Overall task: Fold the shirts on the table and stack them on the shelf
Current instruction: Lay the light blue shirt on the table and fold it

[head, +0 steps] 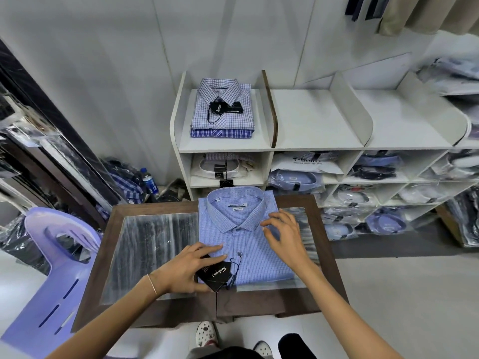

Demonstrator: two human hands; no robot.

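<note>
Left hand (185, 270) grip holds black tag (216, 274) on folded shirt (243, 244); right hand (283, 235) spread, empty.

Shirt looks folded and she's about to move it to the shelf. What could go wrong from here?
The black tag and its cord hang off the shirt by the table edge; they could snag on lifting. The left hand holds only one corner, so the fold may sag open.

A folded blue checked shirt (243, 244) lies collar-away on the table (145, 310); two folded shirts (223, 112) sit stacked on the shelf (311, 120).
</note>
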